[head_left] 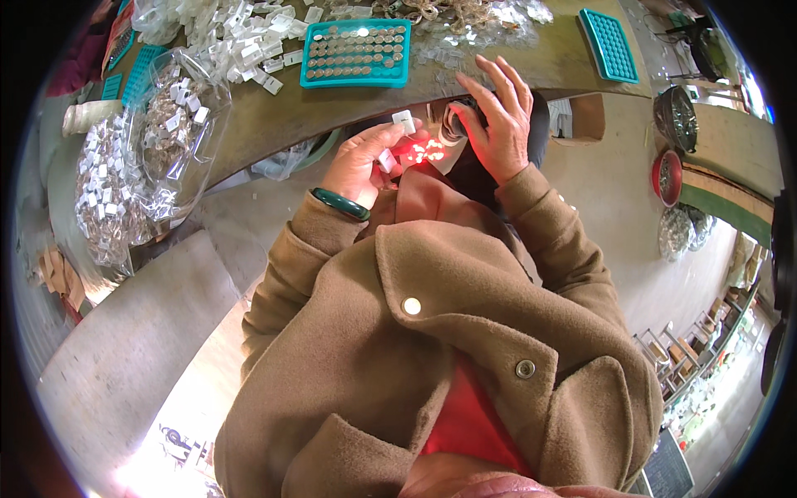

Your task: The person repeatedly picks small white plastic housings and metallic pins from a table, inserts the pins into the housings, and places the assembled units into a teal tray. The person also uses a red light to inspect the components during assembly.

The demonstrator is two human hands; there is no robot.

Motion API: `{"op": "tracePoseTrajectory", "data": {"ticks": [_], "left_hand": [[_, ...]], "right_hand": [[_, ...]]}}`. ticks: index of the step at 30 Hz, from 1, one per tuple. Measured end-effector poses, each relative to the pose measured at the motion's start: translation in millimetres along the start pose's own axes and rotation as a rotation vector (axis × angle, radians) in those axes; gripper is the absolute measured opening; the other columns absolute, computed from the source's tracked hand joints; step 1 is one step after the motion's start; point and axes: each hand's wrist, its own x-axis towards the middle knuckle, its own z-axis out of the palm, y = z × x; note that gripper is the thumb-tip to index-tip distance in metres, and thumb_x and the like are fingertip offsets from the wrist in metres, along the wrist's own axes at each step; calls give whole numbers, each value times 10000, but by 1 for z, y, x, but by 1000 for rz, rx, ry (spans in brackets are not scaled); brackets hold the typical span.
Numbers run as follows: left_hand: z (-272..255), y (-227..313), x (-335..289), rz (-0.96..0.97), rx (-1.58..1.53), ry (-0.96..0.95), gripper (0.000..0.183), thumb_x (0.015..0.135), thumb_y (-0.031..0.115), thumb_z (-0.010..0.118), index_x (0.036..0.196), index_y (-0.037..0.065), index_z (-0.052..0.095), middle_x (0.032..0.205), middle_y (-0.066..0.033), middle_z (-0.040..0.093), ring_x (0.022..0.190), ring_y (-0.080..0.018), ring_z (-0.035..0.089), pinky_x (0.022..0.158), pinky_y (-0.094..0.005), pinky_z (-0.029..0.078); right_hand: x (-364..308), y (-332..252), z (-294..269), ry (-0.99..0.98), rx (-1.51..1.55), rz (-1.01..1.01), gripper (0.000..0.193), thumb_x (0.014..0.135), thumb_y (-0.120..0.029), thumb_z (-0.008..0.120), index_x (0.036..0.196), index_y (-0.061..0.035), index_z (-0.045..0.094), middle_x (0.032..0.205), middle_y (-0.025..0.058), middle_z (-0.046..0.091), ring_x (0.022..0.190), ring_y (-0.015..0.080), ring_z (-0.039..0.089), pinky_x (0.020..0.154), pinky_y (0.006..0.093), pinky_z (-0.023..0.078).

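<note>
Centrally, the left hand [355, 163] is pinching a small white case [403, 119] just on the near side of the table's [286, 118] near edge. The right hand [505, 124] is spreading its fingers wide, to the right. Farther, a blue-green tray [353, 82] is holding discs, a strip of tabletop separating it from that edge; a second tray [610, 50] is lying beside the right edge.

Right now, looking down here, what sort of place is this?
Probably a small workshop: a worktable bears a heap of little white pieces, a teal tray holds round, shiny bits in rows, and the left hand holds two white pieces.
</note>
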Motion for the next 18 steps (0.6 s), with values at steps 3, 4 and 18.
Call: {"op": "tracePoseTrajectory", "data": {"ticks": [3,4,18], "left_hand": [[0,-3,3,39,-9,44,364,968,265,598,1233,16,596,1045,-34,686,912,-110,640,645,-225,472],[-2,-4,5,39,-28,9,373,968,271,599,1233,8,592,1018,-28,682,895,-108,641,640,-224,471],[9,1,-4,120,-87,-18,392,1015,302,523,1269,6,559,1108,-64,687,932,-121,664,821,-246,548]], "right_hand": [[-3,11,7,-53,-69,-49,328,773,-223,748,1094,-167,707,1263,40,604,1249,269,495,1062,453,327],[-4,14,10,-84,-83,-68,330,768,-220,751,1091,-172,709,1253,34,606,1247,264,496,1065,456,321],[4,-24,2,-177,1018,596,100,946,-18,572,1004,20,644,908,73,677,807,100,670,665,243,534]]}}
